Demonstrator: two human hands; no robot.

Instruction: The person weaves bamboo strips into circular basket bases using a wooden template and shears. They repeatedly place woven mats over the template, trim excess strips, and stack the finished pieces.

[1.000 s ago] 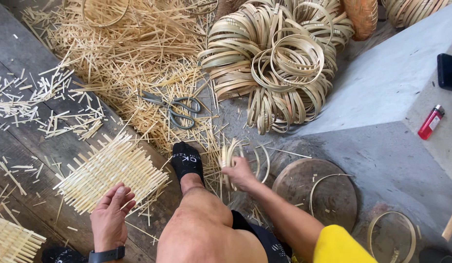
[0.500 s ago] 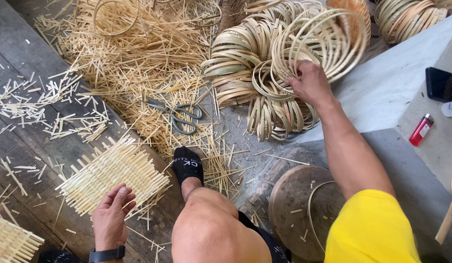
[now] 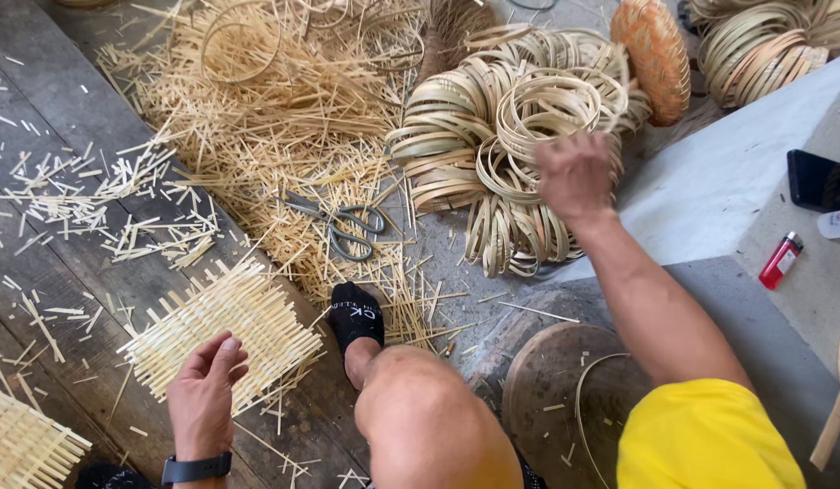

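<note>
On the plank floor [image 3: 67, 263], the left hand [image 3: 203, 394] lies open, fingers resting on the near edge of a square woven bamboo mat [image 3: 225, 330]. Farther off, the right hand [image 3: 574, 174] is closed around bamboo hoops [image 3: 547, 109] atop a hoop pile [image 3: 465, 136], with scissors [image 3: 343, 222] lying among scattered strips between.

Pale straw woven mat [image 3: 225, 330], tan rings [image 3: 520, 136], black sock [image 3: 355, 317], yellow sleeve [image 3: 705, 439], red lighter [image 3: 781, 260], grey scissors [image 3: 340, 222].
</note>
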